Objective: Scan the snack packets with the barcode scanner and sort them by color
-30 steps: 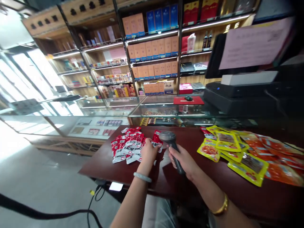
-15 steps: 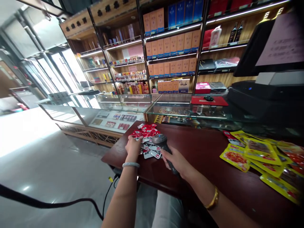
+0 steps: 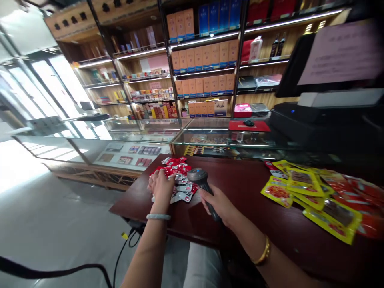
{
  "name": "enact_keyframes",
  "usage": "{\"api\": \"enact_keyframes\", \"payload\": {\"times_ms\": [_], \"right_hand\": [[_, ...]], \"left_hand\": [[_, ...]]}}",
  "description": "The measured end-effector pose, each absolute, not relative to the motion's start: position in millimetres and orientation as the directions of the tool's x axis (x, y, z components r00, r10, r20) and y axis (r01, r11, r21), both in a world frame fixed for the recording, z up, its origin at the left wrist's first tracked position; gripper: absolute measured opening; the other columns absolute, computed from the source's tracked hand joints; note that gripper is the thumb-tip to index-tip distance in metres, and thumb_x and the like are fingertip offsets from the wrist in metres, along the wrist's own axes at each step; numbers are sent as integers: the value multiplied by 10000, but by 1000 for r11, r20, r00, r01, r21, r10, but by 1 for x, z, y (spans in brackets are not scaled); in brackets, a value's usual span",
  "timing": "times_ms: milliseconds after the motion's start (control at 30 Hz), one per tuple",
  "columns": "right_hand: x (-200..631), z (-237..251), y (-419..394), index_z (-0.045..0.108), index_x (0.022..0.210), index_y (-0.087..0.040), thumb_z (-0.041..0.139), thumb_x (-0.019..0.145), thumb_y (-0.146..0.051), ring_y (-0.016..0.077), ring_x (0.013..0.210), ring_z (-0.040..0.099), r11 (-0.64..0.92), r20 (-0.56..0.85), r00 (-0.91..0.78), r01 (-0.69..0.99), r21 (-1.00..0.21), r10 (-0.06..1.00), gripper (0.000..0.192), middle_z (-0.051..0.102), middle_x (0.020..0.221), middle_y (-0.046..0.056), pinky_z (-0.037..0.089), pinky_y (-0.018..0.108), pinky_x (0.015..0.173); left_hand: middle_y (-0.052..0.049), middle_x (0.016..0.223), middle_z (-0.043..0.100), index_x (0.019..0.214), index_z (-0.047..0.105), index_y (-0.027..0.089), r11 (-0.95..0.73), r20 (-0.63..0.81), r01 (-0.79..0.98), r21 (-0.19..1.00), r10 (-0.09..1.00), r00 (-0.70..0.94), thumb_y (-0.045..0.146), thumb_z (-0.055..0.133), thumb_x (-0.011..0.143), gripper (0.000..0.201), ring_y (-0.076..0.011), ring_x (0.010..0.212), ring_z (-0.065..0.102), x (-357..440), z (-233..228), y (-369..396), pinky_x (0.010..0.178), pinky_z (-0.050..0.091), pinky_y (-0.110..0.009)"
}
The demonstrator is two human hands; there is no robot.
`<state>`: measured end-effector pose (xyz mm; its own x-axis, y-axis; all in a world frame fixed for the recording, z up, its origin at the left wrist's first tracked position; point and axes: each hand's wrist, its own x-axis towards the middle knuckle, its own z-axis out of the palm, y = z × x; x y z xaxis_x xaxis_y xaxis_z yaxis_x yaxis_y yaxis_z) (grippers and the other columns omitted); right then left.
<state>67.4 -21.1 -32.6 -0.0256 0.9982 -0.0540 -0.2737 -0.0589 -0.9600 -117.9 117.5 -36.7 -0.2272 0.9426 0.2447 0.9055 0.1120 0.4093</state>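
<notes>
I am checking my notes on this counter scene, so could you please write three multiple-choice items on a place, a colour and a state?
1. Where do the yellow snack packets lie?
A. On the floor
B. On the table's right part
C. On a shelf

2. What colour is the pile of small packets?
A. Red and white
B. Green
C. Blue

3. What does the right hand do?
A. Hangs empty
B. Grips the scanner
C. Holds a bottle

Answers: 1 B, they spread over the dark table; 2 A, the wrappers show it; 3 B, fingers wrap its handle.
</notes>
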Motion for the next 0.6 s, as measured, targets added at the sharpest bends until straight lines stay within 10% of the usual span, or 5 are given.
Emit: {"api": "enact_keyframes", "payload": {"times_ms": [333,600], "right_hand": [[167,-45,-61,526,997,-210,712,787,-584,77,397,403,72,-19,276,-317,-946,961,468,480,553,-102,328,195,373],[262,-55,-117,527,944,-226,726,768,-601,69,396,386,92,-117,512,-365,-926,851,460,475,547,-95,318,182,372]], "left_hand": [[-102,1399,580,1323,589,241,-419,319,852,315,892,321,382,563,865,481,-301,1302,481,61,-30,86,1082,376,-428],[-179,1154,690,1060,739,181,-630,63,744,225,771,634,324,461,910,347,-317,1119,612,230,-36,62,913,470,-410]]}}
